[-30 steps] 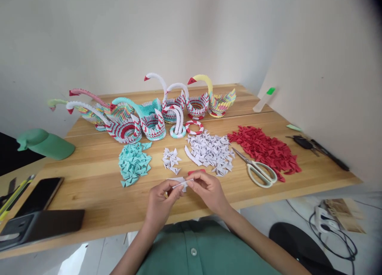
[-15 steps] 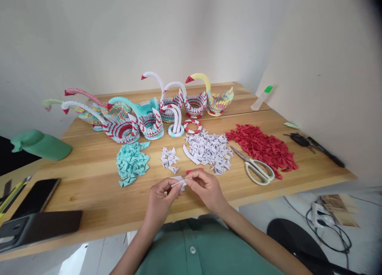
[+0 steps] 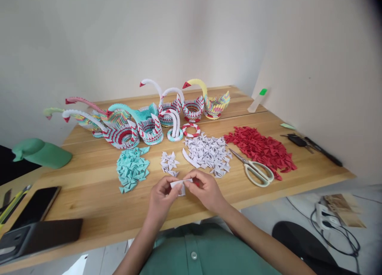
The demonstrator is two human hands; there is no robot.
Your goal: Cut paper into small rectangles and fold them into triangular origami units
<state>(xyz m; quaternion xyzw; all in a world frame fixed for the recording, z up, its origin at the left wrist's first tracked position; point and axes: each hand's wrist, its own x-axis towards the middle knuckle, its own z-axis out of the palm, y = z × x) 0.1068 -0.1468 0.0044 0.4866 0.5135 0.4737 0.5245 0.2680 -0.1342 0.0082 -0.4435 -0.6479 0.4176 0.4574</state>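
Observation:
A small white paper piece (image 3: 182, 190), partly folded, is pinched between both hands above the front of the table. My left hand (image 3: 163, 195) is closed on its left side, thumb and fingertips together. On its right side my right hand (image 3: 205, 189) grips with thumb and forefinger. A bit of red shows behind my right fingers, mostly covered. Just beyond my hands lies a small group of white folded paper triangles (image 3: 169, 163). Larger heaps of white triangles (image 3: 210, 153), turquoise triangles (image 3: 133, 167) and red triangles (image 3: 262, 149) spread around it.
Several paper swans (image 3: 122, 135) stand along the back, near a red-and-white paper ring (image 3: 191, 130). Scissors (image 3: 259, 173) lie right of the white heap. A phone (image 3: 36, 205), black stand (image 3: 41, 235) and green bottle-like object (image 3: 43, 153) are left; keys (image 3: 297, 140) lie far right.
Both hands keep hold of the white paper; its strip has turned, showing a wider flat face and a lower flap. The whole view has shifted slightly.

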